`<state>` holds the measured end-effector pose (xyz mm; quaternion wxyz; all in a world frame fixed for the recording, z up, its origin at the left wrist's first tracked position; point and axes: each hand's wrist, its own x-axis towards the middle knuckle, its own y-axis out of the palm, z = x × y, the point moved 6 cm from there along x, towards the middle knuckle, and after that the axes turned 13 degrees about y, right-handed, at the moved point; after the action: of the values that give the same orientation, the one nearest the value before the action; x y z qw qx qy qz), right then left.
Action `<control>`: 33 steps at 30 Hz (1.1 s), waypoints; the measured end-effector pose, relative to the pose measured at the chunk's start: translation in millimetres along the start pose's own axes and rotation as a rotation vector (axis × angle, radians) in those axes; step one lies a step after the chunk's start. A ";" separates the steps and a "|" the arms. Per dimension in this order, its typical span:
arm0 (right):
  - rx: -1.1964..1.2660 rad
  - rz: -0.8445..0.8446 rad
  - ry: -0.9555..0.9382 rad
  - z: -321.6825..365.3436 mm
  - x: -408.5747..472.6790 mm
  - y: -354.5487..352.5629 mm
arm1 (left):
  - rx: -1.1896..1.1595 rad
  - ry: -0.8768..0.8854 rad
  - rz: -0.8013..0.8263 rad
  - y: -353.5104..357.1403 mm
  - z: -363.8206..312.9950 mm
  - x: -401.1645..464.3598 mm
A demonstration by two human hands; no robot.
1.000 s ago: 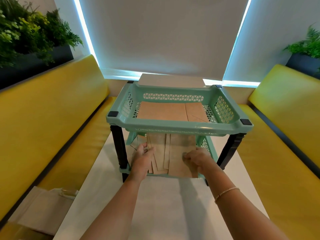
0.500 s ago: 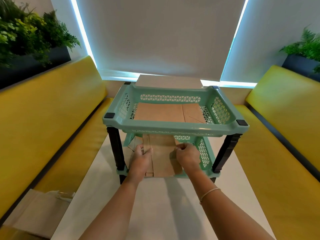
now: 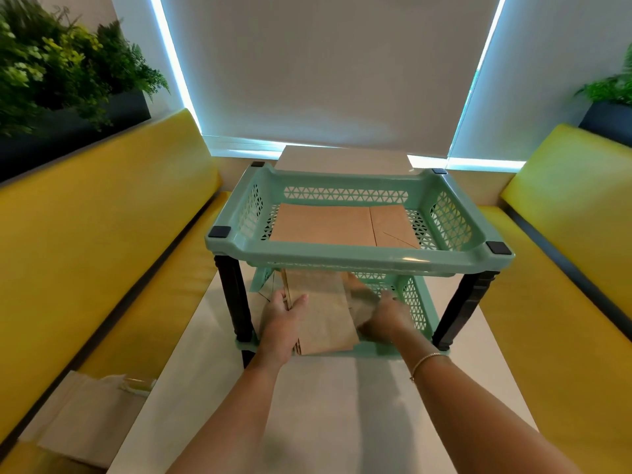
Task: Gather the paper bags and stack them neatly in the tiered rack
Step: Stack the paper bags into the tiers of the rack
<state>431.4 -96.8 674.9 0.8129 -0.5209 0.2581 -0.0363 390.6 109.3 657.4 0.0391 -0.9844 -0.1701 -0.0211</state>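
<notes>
A mint-green two-tier rack [image 3: 359, 260] with black legs stands on the white table [image 3: 325, 405]. Flat brown paper bags [image 3: 338, 224] lie in its top tray. A stack of brown paper bags [image 3: 325, 316] lies in the bottom tray, its near end sticking out over the front rim. My left hand [image 3: 282, 323] holds the stack's left edge, thumb on top. My right hand [image 3: 384, 318] reaches into the bottom tray at the stack's right side, touching the bags lying there; its fingertips are partly hidden.
Yellow bench seats run along both sides of the table. A pale bag or cloth [image 3: 78, 415] lies on the left bench near me. Planters with greenery sit behind both benches. A window blind closes off the far end.
Both hands have drawn the spread bags together into a narrower stack and pushed it deeper into the bottom tray. My right hand has shifted right, off the stack's near end.
</notes>
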 end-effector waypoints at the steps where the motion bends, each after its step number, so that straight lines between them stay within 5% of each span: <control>1: -0.030 -0.019 -0.006 0.3 -0.2 0.4 | -0.002 0.003 0.001 0.1 0.3 0.2; 7: -0.163 -0.190 -0.031 9.0 -1.9 -16.5 | 0.029 0.023 0.003 -0.2 -2.9 -2.1; 15: 0.627 -0.302 0.041 -8.1 -29.3 -60.6 | 0.049 0.018 -0.021 -0.4 -7.4 -3.6; 17: 0.763 -0.257 0.048 -11.4 -33.2 -62.5 | 0.038 0.021 -0.016 0.4 -7.1 -3.4; 20: 0.957 0.031 0.071 -2.2 -40.0 -42.6 | 0.061 0.044 -0.014 0.0 -9.8 -4.5; 26: 0.693 0.207 0.078 12.4 -61.1 1.2 | 0.126 0.029 0.028 1.8 -15.6 -8.7; 33: 0.690 0.357 0.018 24.4 -72.3 10.7 | 0.225 0.024 0.087 2.2 -19.1 -11.0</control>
<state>377.8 -48.1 701.2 0.9316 -0.1632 0.3245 0.0165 380.4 101.9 675.6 0.1522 -0.9800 -0.1278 -0.0118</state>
